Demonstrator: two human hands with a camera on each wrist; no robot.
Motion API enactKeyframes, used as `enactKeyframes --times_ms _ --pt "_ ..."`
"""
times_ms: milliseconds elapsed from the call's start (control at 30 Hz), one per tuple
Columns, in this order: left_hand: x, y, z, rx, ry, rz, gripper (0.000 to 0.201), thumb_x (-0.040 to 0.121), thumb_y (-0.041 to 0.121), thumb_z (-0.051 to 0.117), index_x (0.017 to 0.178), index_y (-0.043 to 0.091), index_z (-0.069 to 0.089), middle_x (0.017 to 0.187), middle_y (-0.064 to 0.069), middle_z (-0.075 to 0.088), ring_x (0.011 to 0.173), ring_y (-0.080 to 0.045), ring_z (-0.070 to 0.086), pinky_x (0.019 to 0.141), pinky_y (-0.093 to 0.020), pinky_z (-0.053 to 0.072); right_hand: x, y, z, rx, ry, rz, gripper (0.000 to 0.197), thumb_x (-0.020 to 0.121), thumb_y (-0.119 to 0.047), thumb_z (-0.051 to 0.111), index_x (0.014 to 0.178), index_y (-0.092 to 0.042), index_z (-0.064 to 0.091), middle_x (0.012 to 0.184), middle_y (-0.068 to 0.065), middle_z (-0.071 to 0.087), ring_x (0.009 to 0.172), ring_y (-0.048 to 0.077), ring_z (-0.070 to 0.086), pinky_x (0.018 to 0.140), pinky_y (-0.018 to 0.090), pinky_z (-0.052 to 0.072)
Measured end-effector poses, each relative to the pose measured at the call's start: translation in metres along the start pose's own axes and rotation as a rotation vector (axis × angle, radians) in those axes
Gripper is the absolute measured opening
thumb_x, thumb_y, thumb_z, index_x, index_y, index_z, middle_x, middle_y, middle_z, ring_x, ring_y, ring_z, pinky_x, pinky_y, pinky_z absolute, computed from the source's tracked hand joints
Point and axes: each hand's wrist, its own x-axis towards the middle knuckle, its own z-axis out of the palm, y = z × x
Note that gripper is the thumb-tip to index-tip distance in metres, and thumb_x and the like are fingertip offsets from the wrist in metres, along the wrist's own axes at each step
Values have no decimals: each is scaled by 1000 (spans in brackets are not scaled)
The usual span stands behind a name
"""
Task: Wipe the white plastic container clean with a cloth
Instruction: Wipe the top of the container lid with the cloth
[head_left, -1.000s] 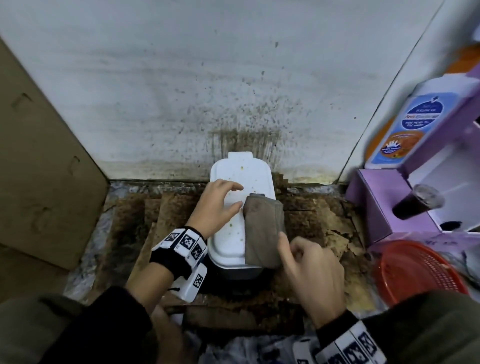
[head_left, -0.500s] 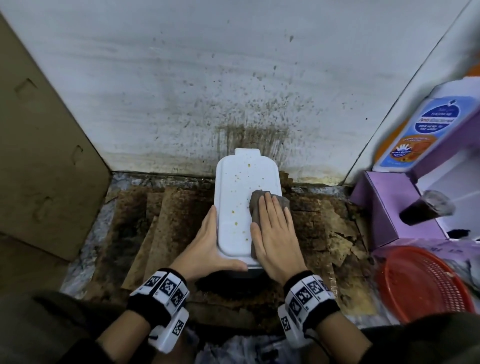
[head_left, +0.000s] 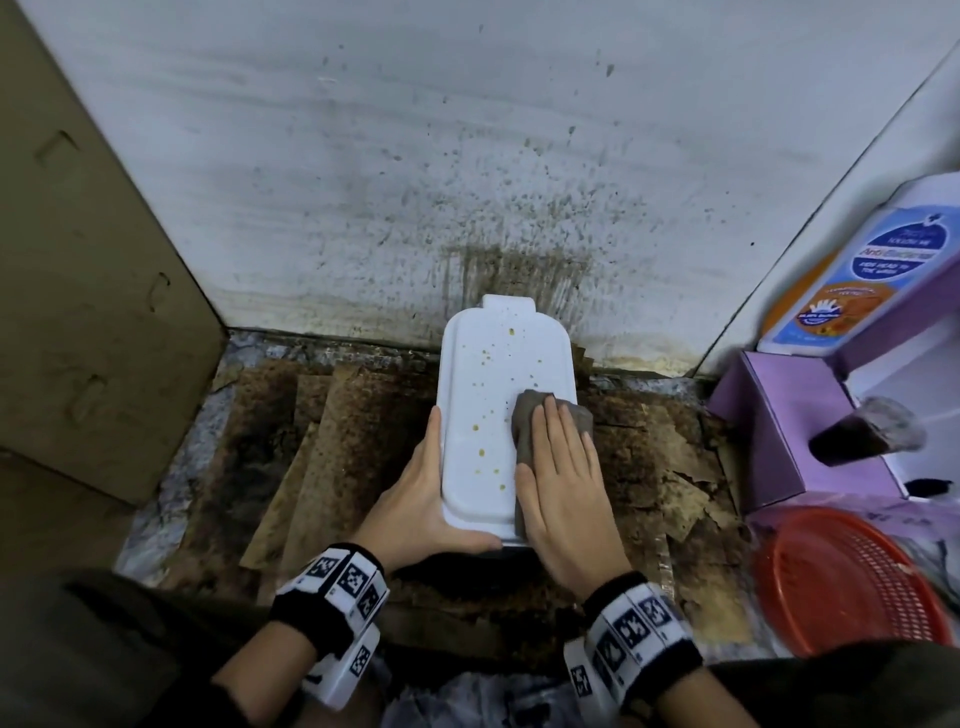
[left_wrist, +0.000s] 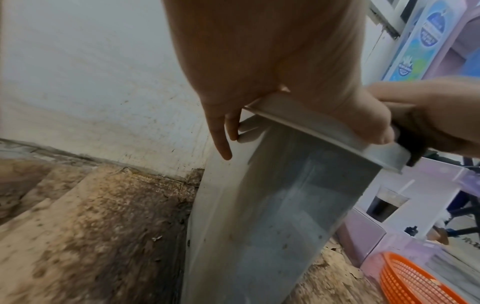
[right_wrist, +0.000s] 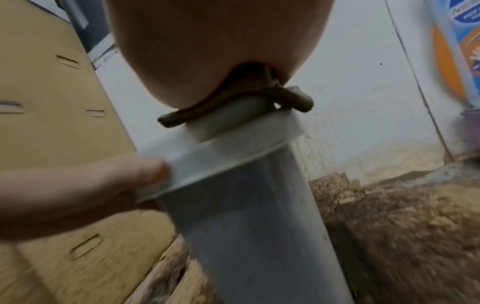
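- We are standing the white plastic container (head_left: 488, 415) between our two hands, its lid facing up at us, its far end close to the spattered wall (head_left: 467, 156) beyond our fingertips.
- Our left hand (head_left: 426, 499) is bracing it: the straight fingers are lying along the container's left edge and the thumb is hooking round the near corner, so nothing is really being clutched.
- Our right hand (head_left: 561, 483) is lying flat, fingers straight and together, pressing the brown cloth (head_left: 530, 415) onto the right side of the lid (the right wrist view is showing the cloth squashed between palm and lid top).
- We are judging the wipe as barely begun: yellowish specks (head_left: 485, 421) are dotting the lid from just left of our right hand up towards the far end, and no part of that stretch is looking wiped.
- We cannot tell how clean the strip under the cloth is, since hand and cloth are covering it.
- The grey side walls are showing only a few small marks in the wrist views; whether they need wiping we cannot say.
- What is left, as we are reading it: carrying the cloth leftward and away from us over the speckled area.
- To the right of our right hand, a red plastic basket (head_left: 852, 582) and a purple box (head_left: 769, 415) are sitting apart from the work.
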Motion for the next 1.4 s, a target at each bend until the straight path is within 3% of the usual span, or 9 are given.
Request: enactKeyframes --times_ms 167,333,533,667,767,867,1000,1233,1400 --pt "1 -3 2 -61 11 2 161 47 77 87 144 50 -38 158 32 -18 154 -2 1 122 -47 28 -11 -6 3 -4 35 -6 60 106 -35 19 160 -8 13 169 5 7 156 14 -1 126 40 7" --pt "4 -7 1 -73 0 28 162 50 75 87 149 40 -36 159 29 -25 151 4 -8 125 -37 17 35 12 -5 31 -76 -21 63 106 -42 16 161 -13 2 169 0 -6 154 8 -12 127 37 1" --pt "4 -7 0 -85 7 30 162 51 72 89 150 39 -35 159 29 -25 151 4 -7 125 -35 18 80 26 -12 55 -174 -11 64 109 -39 22 160 -12 -6 168 2 -14 154 12 -16 127 40 0" --pt "2 -6 3 -62 13 29 161 48 75 86 149 44 -35 154 36 -22 148 7 -6 123 -37 20 63 28 -4 81 -115 -25 65 108 -42 18 160 -12 -5 168 1 -14 153 11 -19 127 42 2" --pt "3 -5 3 -54 26 22 160 47 75 86 149 45 -34 155 34 -18 151 3 -5 124 -41 19 32 24 -3 140 -87 -33 63 109 -38 24 160 -12 -3 168 0 -13 153 8 -19 127 40 1" --pt "3 -7 5 -50 36 17 159 48 72 87 148 46 -33 157 32 -16 153 -1 -4 125 -43 19 -2 13 0 149 -22 -24 62 108 -35 27 160 -9 4 169 2 -6 155 11 -12 127 40 4" --pt "4 -11 7 -68 51 35 158 49 69 88 150 45 -31 154 38 -13 153 0 -2 126 -43 19 -15 7 3 149 17 -15 61 107 -33 28 159 -7 11 169 5 2 156 15 -5 127 44 10" --pt "8 -14 8 -105 58 56 158 50 71 90 151 46 -30 166 23 -8 155 -5 3 125 -50 22 37 25 -9 149 -131 -54 63 109 -39 24 160 -11 1 168 0 -10 154 10 -15 127 36 -1" --pt "11 -16 8 -127 68 81 158 50 68 92 152 46 -27 168 20 -5 156 -6 4 124 -52 23 86 41 -16 197 -263 -64 66 109 -40 24 159 -8 -6 167 4 -19 153 16 -21 127 38 -5"
